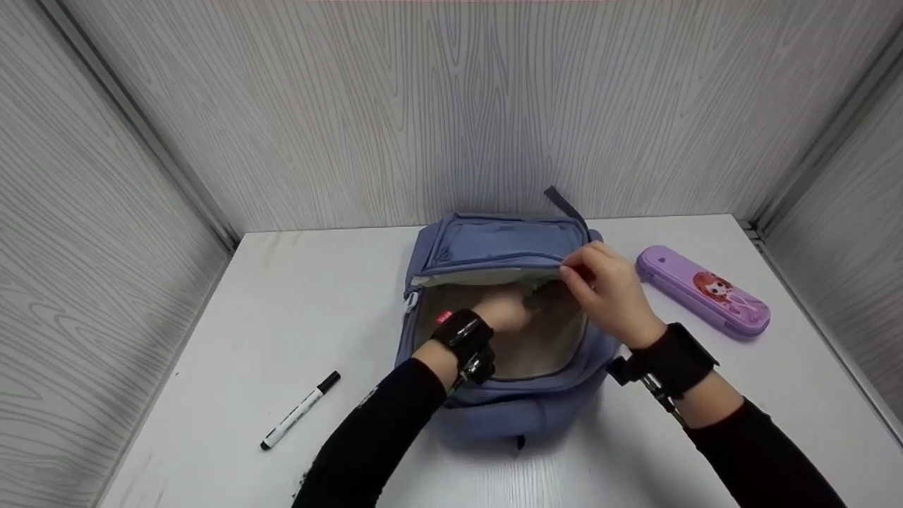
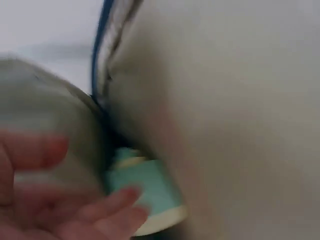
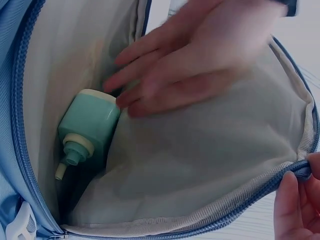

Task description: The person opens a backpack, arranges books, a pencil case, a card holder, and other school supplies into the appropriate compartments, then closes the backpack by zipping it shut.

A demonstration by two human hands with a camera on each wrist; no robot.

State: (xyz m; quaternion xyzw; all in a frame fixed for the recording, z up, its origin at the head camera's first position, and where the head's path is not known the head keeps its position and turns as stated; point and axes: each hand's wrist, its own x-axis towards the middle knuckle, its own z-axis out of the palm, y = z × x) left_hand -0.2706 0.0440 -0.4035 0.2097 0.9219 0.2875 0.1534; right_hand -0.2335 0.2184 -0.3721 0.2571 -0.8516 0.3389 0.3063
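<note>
A blue backpack (image 1: 487, 416) lies on the table with its main compartment unzipped and its pale lining showing. Inside, a mint-green bottle (image 3: 90, 120) with a cream base and a small spout rests in the fold of the lining. My left hand (image 3: 180, 70), blurred, reaches into the compartment with fingers extended, fingertips close by the bottle's base and nothing in its grasp. In the left wrist view, part of the bottle (image 2: 145, 185) shows beyond the fingers. My right hand (image 1: 610, 289) pinches the zippered edge of the flap (image 3: 265, 187) between thumb and fingers, holding it up.
A purple pencil case (image 1: 705, 293) with a cartoon figure lies right of the backpack. On the left is a white marker (image 1: 300, 410) with a black cap. Grey wood-grain panels (image 1: 451, 106) stand behind and on both sides of the white table (image 1: 296, 303).
</note>
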